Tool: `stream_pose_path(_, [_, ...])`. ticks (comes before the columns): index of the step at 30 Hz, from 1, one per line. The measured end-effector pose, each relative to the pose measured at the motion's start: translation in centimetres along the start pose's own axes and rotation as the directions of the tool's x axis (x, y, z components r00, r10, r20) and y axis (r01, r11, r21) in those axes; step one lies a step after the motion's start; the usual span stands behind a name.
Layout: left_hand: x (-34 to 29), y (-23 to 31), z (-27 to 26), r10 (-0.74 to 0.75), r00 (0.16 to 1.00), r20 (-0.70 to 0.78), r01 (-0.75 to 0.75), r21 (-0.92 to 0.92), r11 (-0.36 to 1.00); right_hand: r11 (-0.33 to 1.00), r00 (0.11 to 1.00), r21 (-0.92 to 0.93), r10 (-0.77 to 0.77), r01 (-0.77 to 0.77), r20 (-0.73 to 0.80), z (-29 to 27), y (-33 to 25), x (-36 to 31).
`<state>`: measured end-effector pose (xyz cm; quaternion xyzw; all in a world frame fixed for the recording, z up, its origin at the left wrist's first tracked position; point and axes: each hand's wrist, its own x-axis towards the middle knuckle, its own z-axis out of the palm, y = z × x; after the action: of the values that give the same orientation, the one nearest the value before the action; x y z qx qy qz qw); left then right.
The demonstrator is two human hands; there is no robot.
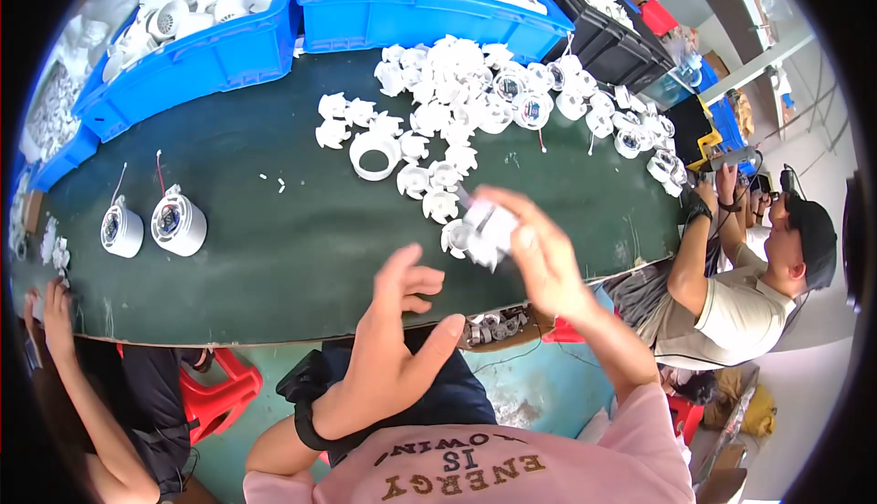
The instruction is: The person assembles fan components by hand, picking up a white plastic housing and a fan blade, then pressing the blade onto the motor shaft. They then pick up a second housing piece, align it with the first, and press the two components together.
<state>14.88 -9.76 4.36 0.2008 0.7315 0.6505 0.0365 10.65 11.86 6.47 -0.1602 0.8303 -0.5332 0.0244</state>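
My right hand (pixel 544 262) is closed around a white plastic part (pixel 490 230), above the green table near its front edge. The part is blurred, with a dark slot on top and jagged, blade-like edges below; its exact kind is unclear. My left hand (pixel 388 330) hangs at the table's front edge, fingers apart and thumb out, holding nothing. Just beyond the held part, white bladed fan wheels (pixel 440 204) lie in a trail leading to a larger pile (pixel 448 84). A white plastic ring (pixel 375 156) rests beside them.
Two white round motor units (pixel 179 222) with wires stand on the left of the table (pixel 283 275). Blue bins (pixel 429 20) of white parts line the far side, beside a black crate (pixel 603 38). Co-workers sit at left and right (pixel 758 285). A red stool (pixel 224 390) stands below.
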Motion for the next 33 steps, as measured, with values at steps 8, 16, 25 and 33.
stream_pose_path(8, [-0.2, -0.5, -3.4, -0.206, 0.979, 0.01, 0.156, -0.687, 0.71, 0.962, 0.951, -0.076, -0.243, 0.261, 0.194, 2.4, -3.4, 5.8])
stream_pose_path(16, [-2.6, -0.7, -6.9, -0.211, 0.977, -0.037, 0.116, -0.735, 0.668, 0.727, 0.882, -0.683, -0.273, -0.073, -0.385, -10.6, 4.3, 26.8])
stream_pose_path(25, [-1.8, -2.4, -9.9, -0.182, 0.953, -0.242, 0.083, -0.368, 0.926, 0.437, 0.967, -0.864, 0.066, -0.249, -0.245, -13.8, 5.1, 36.0])
stream_pose_path(33, [-1.3, -4.0, -11.1, -0.2, 0.96, -0.196, 0.112, -0.383, 0.917, 0.305, 0.959, -0.915, 0.186, -0.263, -0.213, -13.5, 5.7, 37.6])
